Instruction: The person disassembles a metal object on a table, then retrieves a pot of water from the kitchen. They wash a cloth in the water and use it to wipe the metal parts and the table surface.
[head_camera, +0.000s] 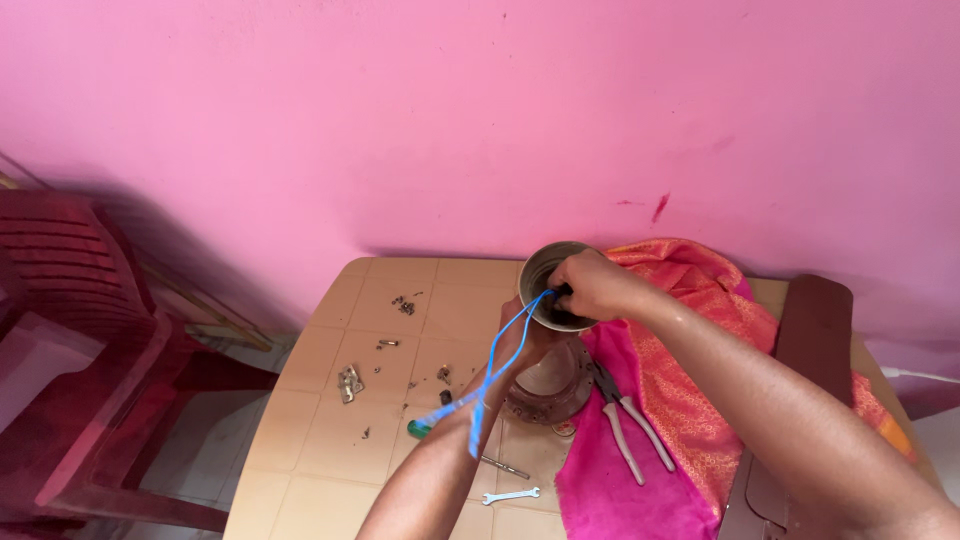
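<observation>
Fingers (565, 292) of right hand (590, 285) pinched on blue wire (497, 365) at metal housing (553, 330); left hand (515, 345) gripping housing on tabletop (330, 400).

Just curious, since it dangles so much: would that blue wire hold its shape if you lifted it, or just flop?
Probably flop: the blue wire hangs in loose loops from the right hand at the metal housing and drapes over the left forearm. It looks thin, so likely light. It might snag on something rather than slide free.
</observation>
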